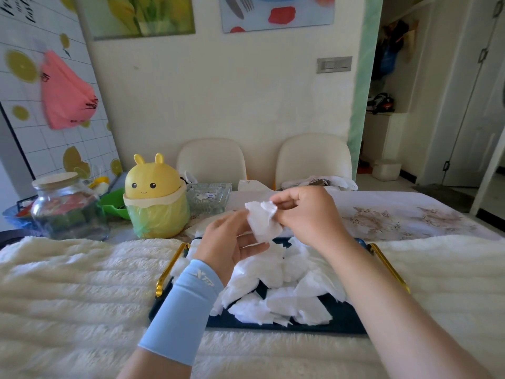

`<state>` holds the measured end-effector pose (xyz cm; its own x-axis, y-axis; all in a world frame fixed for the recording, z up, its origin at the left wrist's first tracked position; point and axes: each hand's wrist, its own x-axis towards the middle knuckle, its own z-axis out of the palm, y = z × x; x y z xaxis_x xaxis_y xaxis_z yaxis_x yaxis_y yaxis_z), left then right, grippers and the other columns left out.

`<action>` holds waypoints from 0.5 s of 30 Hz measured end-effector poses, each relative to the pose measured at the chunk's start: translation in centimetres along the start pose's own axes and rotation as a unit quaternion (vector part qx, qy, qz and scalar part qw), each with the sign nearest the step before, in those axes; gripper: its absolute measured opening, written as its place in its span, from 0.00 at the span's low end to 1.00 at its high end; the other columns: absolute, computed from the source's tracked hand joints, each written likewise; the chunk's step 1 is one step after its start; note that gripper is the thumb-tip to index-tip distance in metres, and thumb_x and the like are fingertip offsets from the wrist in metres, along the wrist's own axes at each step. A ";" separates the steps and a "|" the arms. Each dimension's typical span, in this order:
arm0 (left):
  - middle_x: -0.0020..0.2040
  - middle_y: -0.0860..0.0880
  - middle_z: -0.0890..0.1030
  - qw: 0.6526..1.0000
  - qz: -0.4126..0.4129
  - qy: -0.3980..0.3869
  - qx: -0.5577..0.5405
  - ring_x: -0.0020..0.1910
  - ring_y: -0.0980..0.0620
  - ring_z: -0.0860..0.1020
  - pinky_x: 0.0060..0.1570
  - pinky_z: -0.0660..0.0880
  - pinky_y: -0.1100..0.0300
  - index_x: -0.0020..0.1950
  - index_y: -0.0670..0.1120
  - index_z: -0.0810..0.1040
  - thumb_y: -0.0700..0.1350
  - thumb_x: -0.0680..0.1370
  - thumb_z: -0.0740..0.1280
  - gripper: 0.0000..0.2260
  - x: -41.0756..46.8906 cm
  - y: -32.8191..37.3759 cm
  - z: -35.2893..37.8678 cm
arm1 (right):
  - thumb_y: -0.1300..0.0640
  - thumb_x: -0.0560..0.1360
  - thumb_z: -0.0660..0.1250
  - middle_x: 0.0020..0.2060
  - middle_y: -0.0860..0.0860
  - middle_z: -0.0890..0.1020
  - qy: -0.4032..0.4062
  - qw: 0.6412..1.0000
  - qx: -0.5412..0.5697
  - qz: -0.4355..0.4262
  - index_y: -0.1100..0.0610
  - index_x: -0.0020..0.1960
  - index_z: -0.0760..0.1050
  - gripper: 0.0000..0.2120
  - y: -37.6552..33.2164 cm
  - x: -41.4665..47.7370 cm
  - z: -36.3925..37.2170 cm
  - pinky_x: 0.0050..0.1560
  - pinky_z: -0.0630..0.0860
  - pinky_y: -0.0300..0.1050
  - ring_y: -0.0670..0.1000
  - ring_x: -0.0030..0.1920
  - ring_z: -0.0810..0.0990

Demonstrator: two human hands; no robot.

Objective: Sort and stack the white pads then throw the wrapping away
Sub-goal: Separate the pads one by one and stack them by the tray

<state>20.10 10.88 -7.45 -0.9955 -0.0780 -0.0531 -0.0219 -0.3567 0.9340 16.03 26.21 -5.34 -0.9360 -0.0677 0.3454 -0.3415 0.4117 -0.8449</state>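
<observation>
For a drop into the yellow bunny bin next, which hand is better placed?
Left, probably. Both hands hold the white pad, but the left hand is nearer the bin; the right hand would cross over.

Two cream chairs [211, 160] against a pale wall [232, 91], doorway [396, 105] at right

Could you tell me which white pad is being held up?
The crumpled pad between left hand and right hand; the others lie heaped on the tray.
</observation>
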 end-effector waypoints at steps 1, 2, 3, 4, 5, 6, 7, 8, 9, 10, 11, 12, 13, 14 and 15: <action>0.52 0.37 0.84 1.000 -0.008 -0.011 -0.001 0.50 0.39 0.84 0.48 0.82 0.45 0.58 0.38 0.80 0.54 0.81 0.64 0.19 -0.1 0.1 0.0 | 0.60 0.71 0.76 0.38 0.42 0.85 0.003 1.000 -0.002 -0.009 0.46 0.44 0.84 0.09 -0.1 0.0 0.0 0.46 0.79 0.37 0.40 0.41 0.84; 0.52 0.38 0.85 1.000 -0.008 -0.018 0.017 0.51 0.40 0.84 0.49 0.81 0.45 0.58 0.39 0.81 0.58 0.78 0.65 0.23 -0.2 0.2 0.0 | 0.61 0.72 0.75 0.38 0.43 0.85 0.002 1.000 0.000 -0.013 0.48 0.45 0.84 0.09 -0.2 -0.1 0.1 0.45 0.79 0.36 0.40 0.41 0.83; 0.52 0.38 0.85 0.999 0.001 -0.018 0.046 0.51 0.41 0.84 0.49 0.82 0.46 0.58 0.40 0.81 0.58 0.75 0.68 0.23 -0.3 0.3 0.0 | 0.61 0.72 0.75 0.39 0.43 0.85 -0.001 1.000 0.002 -0.013 0.48 0.46 0.84 0.09 -0.2 -0.1 0.2 0.44 0.79 0.35 0.39 0.40 0.83; 0.52 0.38 0.85 0.997 0.011 -0.010 0.069 0.50 0.41 0.84 0.47 0.82 0.47 0.58 0.40 0.81 0.55 0.75 0.70 0.21 -0.4 0.3 0.0 | 0.61 0.72 0.75 0.40 0.42 0.85 -0.003 1.000 0.001 -0.016 0.48 0.48 0.84 0.09 -0.2 -0.2 0.3 0.43 0.77 0.32 0.37 0.40 0.82; 0.52 0.37 0.84 0.997 0.019 0.004 0.079 0.49 0.42 0.84 0.45 0.83 0.48 0.57 0.38 0.80 0.49 0.76 0.71 0.16 -0.4 0.3 -0.1 | 0.59 0.72 0.75 0.41 0.42 0.85 -0.002 1.000 -0.003 -0.019 0.48 0.49 0.84 0.09 -0.2 -0.2 0.4 0.41 0.75 0.28 0.35 0.39 0.80; 0.52 0.36 0.84 0.997 0.020 0.020 0.076 0.47 0.42 0.84 0.43 0.83 0.49 0.56 0.37 0.80 0.44 0.77 0.70 0.12 -0.3 0.2 -0.1 | 0.57 0.72 0.75 0.42 0.42 0.84 0.000 1.000 -0.004 -0.019 0.47 0.51 0.83 0.10 -0.1 -0.2 0.4 0.40 0.73 0.26 0.34 0.40 0.79; 0.51 0.36 0.83 0.997 0.016 0.033 0.063 0.46 0.41 0.84 0.41 0.84 0.49 0.54 0.37 0.80 0.40 0.79 0.68 0.08 -0.2 0.2 -0.2 | 0.55 0.72 0.76 0.44 0.42 0.84 -0.003 1.000 0.001 -0.009 0.47 0.53 0.83 0.11 -0.1 -0.1 0.3 0.42 0.72 0.27 0.35 0.42 0.80; 0.49 0.37 0.83 0.998 0.014 0.038 0.044 0.45 0.41 0.83 0.39 0.84 0.50 0.53 0.37 0.80 0.39 0.80 0.66 0.06 -0.2 0.2 -0.4 | 0.52 0.72 0.76 0.46 0.42 0.84 -0.017 1.000 0.015 0.017 0.48 0.56 0.82 0.13 0.0 -0.1 0.2 0.43 0.74 0.31 0.37 0.44 0.81; 0.47 0.38 0.82 0.999 0.015 0.036 0.028 0.44 0.42 0.83 0.38 0.83 0.51 0.52 0.37 0.80 0.38 0.81 0.64 0.06 -0.2 0.2 -0.4 | 0.50 0.72 0.77 0.48 0.44 0.84 -0.046 0.997 0.033 0.054 0.49 0.57 0.82 0.14 0.1 0.0 0.0 0.43 0.76 0.35 0.41 0.45 0.83; 0.46 0.39 0.82 0.999 0.019 0.032 0.020 0.43 0.43 0.82 0.37 0.83 0.52 0.52 0.38 0.80 0.38 0.81 0.63 0.07 -0.2 0.3 -0.5 | 0.50 0.72 0.77 0.48 0.47 0.85 -0.084 0.990 0.057 0.093 0.51 0.56 0.82 0.14 0.1 -0.1 -0.1 0.40 0.76 0.38 0.44 0.42 0.84; 0.46 0.40 0.82 0.999 0.022 0.028 0.017 0.42 0.44 0.82 0.36 0.83 0.52 0.52 0.38 0.80 0.38 0.82 0.62 0.07 -0.2 0.4 -0.4 | 0.51 0.73 0.77 0.46 0.51 0.86 -0.119 0.981 0.089 0.123 0.54 0.55 0.83 0.13 0.1 -0.1 -0.2 0.37 0.75 0.40 0.47 0.38 0.84; 0.47 0.40 0.82 0.999 0.021 0.030 0.018 0.42 0.45 0.82 0.36 0.83 0.52 0.52 0.39 0.79 0.38 0.82 0.62 0.07 -0.2 0.5 -0.3 | 0.54 0.73 0.76 0.43 0.54 0.86 -0.137 0.973 0.122 0.140 0.57 0.54 0.83 0.11 0.2 -0.1 -0.2 0.36 0.74 0.42 0.48 0.34 0.82; 0.48 0.40 0.81 0.999 0.020 0.035 0.024 0.43 0.44 0.82 0.37 0.83 0.51 0.52 0.40 0.79 0.38 0.82 0.61 0.07 -0.2 0.5 -0.3 | 0.57 0.73 0.76 0.41 0.55 0.85 -0.139 0.968 0.151 0.148 0.59 0.53 0.84 0.10 0.3 -0.1 -0.2 0.36 0.74 0.43 0.49 0.32 0.80; 0.49 0.40 0.81 0.998 0.020 0.042 0.037 0.44 0.44 0.82 0.37 0.83 0.50 0.52 0.42 0.79 0.39 0.82 0.61 0.07 -0.2 0.6 -0.2 | 0.59 0.73 0.76 0.39 0.56 0.84 -0.137 0.964 0.170 0.151 0.61 0.52 0.84 0.09 0.4 -0.1 -0.2 0.36 0.74 0.44 0.49 0.31 0.79; 0.49 0.41 0.80 0.996 0.025 0.056 0.061 0.44 0.45 0.82 0.38 0.83 0.50 0.51 0.44 0.79 0.39 0.82 0.62 0.06 -0.1 0.5 -0.3 | 0.60 0.73 0.76 0.38 0.56 0.84 -0.139 0.961 0.182 0.153 0.62 0.51 0.84 0.09 0.5 0.0 -0.2 0.36 0.75 0.44 0.50 0.31 0.78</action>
<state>20.24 10.47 -7.06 -0.9795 -0.1979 -0.0385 0.0092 -0.2348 0.9720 15.88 26.55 -5.69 -0.9665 -0.2559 -0.0214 -0.0071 0.1099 -0.9939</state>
